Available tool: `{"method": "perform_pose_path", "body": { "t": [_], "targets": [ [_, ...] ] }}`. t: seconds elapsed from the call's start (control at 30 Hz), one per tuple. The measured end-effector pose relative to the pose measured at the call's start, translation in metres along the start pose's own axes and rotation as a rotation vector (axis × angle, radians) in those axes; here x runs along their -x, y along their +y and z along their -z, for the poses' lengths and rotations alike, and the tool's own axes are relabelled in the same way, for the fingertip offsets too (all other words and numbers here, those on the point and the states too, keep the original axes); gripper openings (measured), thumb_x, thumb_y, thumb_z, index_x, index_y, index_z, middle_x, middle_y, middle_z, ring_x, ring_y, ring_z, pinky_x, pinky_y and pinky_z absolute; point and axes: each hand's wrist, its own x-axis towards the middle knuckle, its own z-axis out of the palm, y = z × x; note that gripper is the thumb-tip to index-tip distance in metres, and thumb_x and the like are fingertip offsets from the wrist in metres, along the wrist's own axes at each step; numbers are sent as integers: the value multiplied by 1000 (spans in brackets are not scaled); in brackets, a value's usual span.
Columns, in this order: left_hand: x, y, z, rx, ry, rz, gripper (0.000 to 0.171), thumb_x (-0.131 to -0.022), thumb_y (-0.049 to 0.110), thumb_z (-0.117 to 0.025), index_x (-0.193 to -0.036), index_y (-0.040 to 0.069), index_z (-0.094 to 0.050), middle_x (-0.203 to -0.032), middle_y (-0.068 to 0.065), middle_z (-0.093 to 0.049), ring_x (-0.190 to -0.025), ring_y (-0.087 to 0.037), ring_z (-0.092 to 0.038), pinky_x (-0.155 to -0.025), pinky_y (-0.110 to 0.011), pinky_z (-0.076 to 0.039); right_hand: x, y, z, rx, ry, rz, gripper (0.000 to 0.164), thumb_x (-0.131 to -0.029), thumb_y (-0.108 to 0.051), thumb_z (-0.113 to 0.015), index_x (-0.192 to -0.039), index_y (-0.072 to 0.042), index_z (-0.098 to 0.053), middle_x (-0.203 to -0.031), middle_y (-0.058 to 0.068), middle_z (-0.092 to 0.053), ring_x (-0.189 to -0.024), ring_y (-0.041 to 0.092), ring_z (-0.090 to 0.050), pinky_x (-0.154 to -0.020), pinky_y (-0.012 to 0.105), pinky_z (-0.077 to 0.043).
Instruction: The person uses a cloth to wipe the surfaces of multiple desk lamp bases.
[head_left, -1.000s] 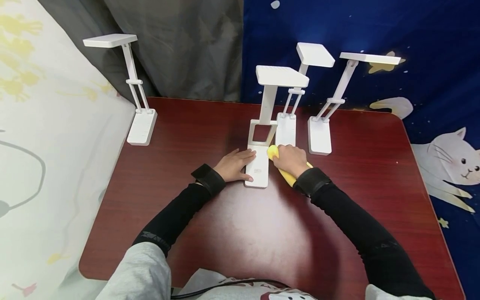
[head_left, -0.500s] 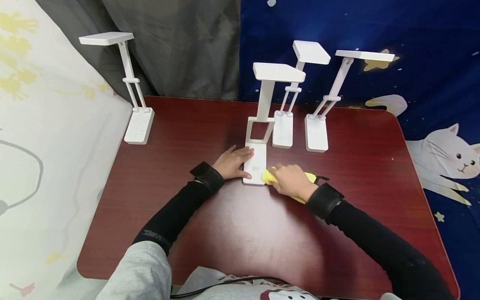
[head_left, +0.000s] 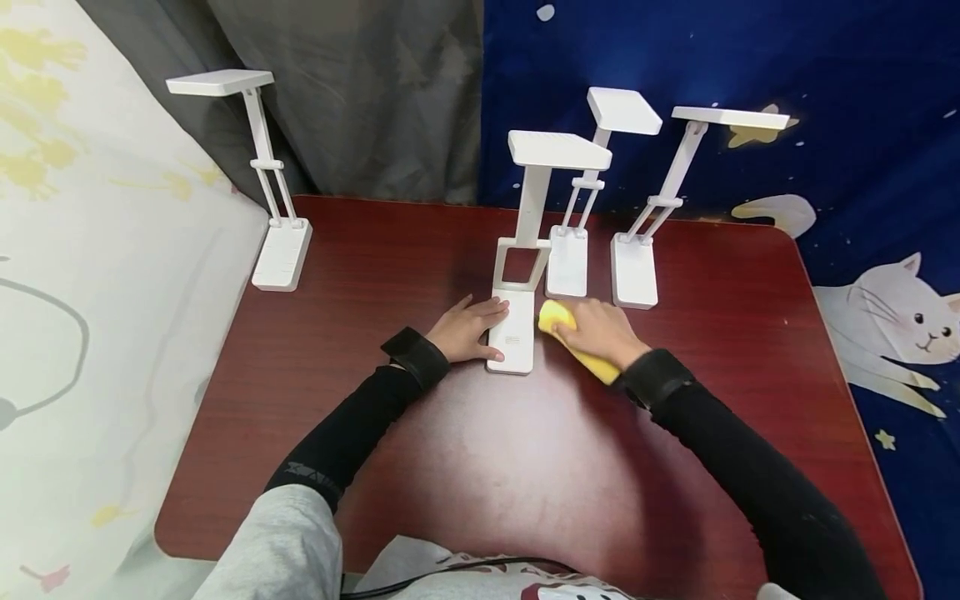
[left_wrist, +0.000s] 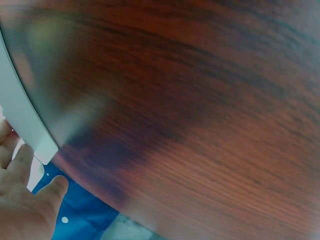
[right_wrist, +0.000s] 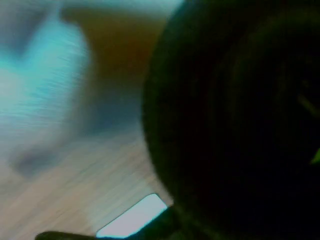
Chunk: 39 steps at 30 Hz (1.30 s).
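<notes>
Gripping yellow cloth (head_left: 555,317), right fingers (head_left: 587,314) beside the nearest white lamp (head_left: 532,208)

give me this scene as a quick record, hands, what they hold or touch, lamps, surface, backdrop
left hand: rests on the base of the front lamp, thumb spread
right hand: grips a yellow cloth, just right of that base
front lamp: white, head raised, framed support above the base
other lamps: three, white, raised; far-left lamp, middle lamp behind the front one, right lamp
surface: reddish-brown table
backdrop: grey curtain and blue curtain
right wrist view: blurred, partly blocked
</notes>
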Motion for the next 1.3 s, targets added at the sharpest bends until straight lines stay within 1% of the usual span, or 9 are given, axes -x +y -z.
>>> {"method": "perform_pose_path", "body": {
  "t": [0.07,0.13,0.27,0.4,0.5,0.73,1.03,1.17,1.3],
  "targets": [
    [0,0,-3,9,-13,-3,82,-74,56,-62,-140,15,-35,-149,3,-32,-140,-11,-26,-115,-46,-20,-14,0,-3,8,1,-72,32,-83,-39,-52,-99,-12,-57,-73,9,-57,-63,24,-54,-48,34,-38],
    [0,0,-4,19,-20,-10,82,-74,56,-62,-140,15,-35,-149,3,-31,-140,-11,-26,-115,-46,-20,-24,-3,-7,9,-3,-112,35,-84,-39,-51,-103,-11,-57,-79,10,-60,-68,27,-57,-50,39,-41],
    [-1,-1,-3,22,-7,-10,83,-74,57,-63,-140,15,-36,-148,3,-32,-140,-11,-26,-115,-47,-19,-32,-8,-13,8,7,-126,35,-83,-35,-52,-106,-9,-58,-84,12,-64,-72,29,-60,-54,43,-45],
    [-1,-3,1,14,6,-1,82,-73,57,-63,-139,16,-36,-148,3,-33,-140,-11,-26,-115,-47,-18,-27,-10,-14,54,19,-48,43,-84,-35,-53,-120,-10,-55,-106,13,-65,-84,32,-63,-63,47,-49],
    [-1,-3,1,9,-2,0,83,-74,57,-62,-140,16,-35,-148,3,-32,-140,-11,-26,-115,-47,-17,-17,-12,-15,88,17,17,48,-84,-35,-54,-125,-11,-52,-114,13,-63,-87,32,-64,-66,48,-50],
    [-3,-2,1,5,-17,5,82,-74,57,-61,-140,16,-34,-149,3,-31,-140,-11,-25,-115,-47,-17,9,-13,-24,157,38,160,45,-82,-36,-58,-121,-13,-56,-106,11,-64,-78,29,-65,-62,45,-51],
    [-4,-4,1,7,-34,25,82,-75,57,-62,-141,17,-33,-150,5,-29,-141,-10,-23,-116,-46,-15,45,-25,-32,158,32,303,42,-79,-36,-62,-115,-15,-61,-100,4,-66,-71,21,-64,-56,40,-50],
    [-4,-5,-2,9,-21,8,82,-74,58,-61,-141,18,-34,-150,6,-29,-141,-10,-23,-116,-47,-16,58,-46,-35,162,65,345,43,-76,-38,-63,-114,-18,-62,-92,-1,-65,-65,15,-60,-50,34,-47],
    [-3,-3,-4,1,6,-1,82,-73,59,-61,-140,18,-36,-149,6,-31,-140,-9,-25,-115,-47,-17,56,-79,-45,205,139,460,43,-74,-39,-64,-110,-17,-60,-88,-1,-63,-66,14,-60,-48,32,-46]
  ]
}}
